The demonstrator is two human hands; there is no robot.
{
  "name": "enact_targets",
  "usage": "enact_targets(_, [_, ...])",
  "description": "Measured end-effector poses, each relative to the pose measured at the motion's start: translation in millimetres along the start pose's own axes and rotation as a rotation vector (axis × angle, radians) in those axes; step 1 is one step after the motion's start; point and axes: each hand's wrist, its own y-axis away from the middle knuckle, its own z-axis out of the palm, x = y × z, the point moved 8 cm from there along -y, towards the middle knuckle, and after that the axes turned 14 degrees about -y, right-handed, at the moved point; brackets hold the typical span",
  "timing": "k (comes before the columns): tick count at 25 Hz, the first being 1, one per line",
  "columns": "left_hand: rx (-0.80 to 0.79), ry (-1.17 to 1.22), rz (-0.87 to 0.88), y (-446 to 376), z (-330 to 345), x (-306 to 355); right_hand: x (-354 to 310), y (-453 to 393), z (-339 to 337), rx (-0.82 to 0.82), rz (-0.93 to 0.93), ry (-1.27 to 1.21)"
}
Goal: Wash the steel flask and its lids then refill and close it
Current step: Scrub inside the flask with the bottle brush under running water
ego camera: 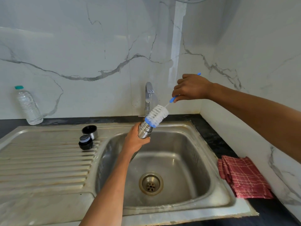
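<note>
My left hand [136, 141] grips the steel flask [145, 129] over the sink basin [187, 160], its open mouth tilted up and to the right. My right hand [190, 88] holds the blue handle of a bottle brush [157, 115]. The brush's white bristles with a blue tip sit at the flask's mouth, mostly outside it. Two lids rest on the draining board [45, 160]: a steel cup lid [89, 131] with a black inside, mouth up, and a black stopper lid [85, 142] just in front of it.
A chrome tap [149, 97] stands behind the flask; I see no water running. A clear plastic water bottle [28, 106] with a teal cap leans on the marble wall at the left. A folded red checked cloth [244, 176] lies on the dark counter right of the sink.
</note>
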Motion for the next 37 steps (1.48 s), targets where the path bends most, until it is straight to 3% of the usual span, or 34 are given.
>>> enact_targets(2, [0.008, 0.009, 0.02, 0.9, 0.5, 2.0, -3.1, -7.1, 4.5, -0.112, 0.125, -0.135])
enact_targets(5, [-0.012, -0.027, 0.059, 2.6, 4.1, 7.0, -9.2, -18.2, 25.3, -0.422, 0.433, -0.494])
enact_targets(7, [-0.02, -0.042, 0.057, 2.2, 4.2, 6.9, -11.2, -20.3, 34.5, -0.497, 0.487, -0.539])
enact_targets(8, [-0.02, -0.046, 0.05, 1.9, 3.1, 6.2, -9.0, -20.9, 33.6, -0.458, 0.43, -0.433])
enact_targets(11, [-0.007, -0.016, 0.04, 1.6, 2.5, 7.3, -16.4, -20.3, 8.2, -0.034, 0.03, 0.066])
enact_targets(13, [0.005, 0.003, 0.048, 3.1, 1.2, 9.8, -20.1, -14.9, 3.6, 0.044, -0.097, 0.079])
enact_targets(16, [0.02, -0.005, 0.054, 3.8, -1.5, 9.4, -7.1, -20.8, 19.8, -0.177, 0.065, -0.243])
enact_targets(21, [0.015, -0.048, 0.111, 8.1, 1.9, 17.7, -14.2, -25.3, 64.8, -0.684, 0.602, -0.885])
enact_targets(23, [0.015, -0.054, 0.099, 6.7, 1.9, 14.3, -21.6, -28.3, 72.1, -0.726, 0.635, -0.904])
enact_targets(25, [0.01, -0.04, 0.072, 3.9, -0.3, 9.3, -16.5, -37.6, 65.4, -0.548, 0.428, -0.494])
enact_targets(27, [-0.012, 0.036, 0.039, 3.5, -2.3, 9.1, -32.3, -43.9, 40.6, -0.097, 0.066, 0.035])
enact_targets(29, [-0.058, 0.107, 0.032, 4.4, -2.2, 9.8, -58.5, -27.9, 24.3, 0.225, -0.192, 0.257])
enact_targets(30, [-0.089, 0.115, 0.035, 4.8, -0.4, 9.5, -61.2, -21.0, 27.1, 0.254, -0.266, 0.257])
enact_targets(32, [-0.121, 0.111, 0.042, 5.5, 3.1, 10.0, -57.7, -18.2, 32.4, 0.119, -0.299, 0.142])
enact_targets(33, [-0.113, 0.102, 0.046, 6.1, 4.2, 12.0, -52.1, -23.2, 38.5, 0.0, -0.216, 0.011])
enact_targets(37, [-0.025, 0.005, 0.06, 6.7, 6.7, 18.9, -29.8, -34.0, 89.2, -0.657, 0.585, -0.911])
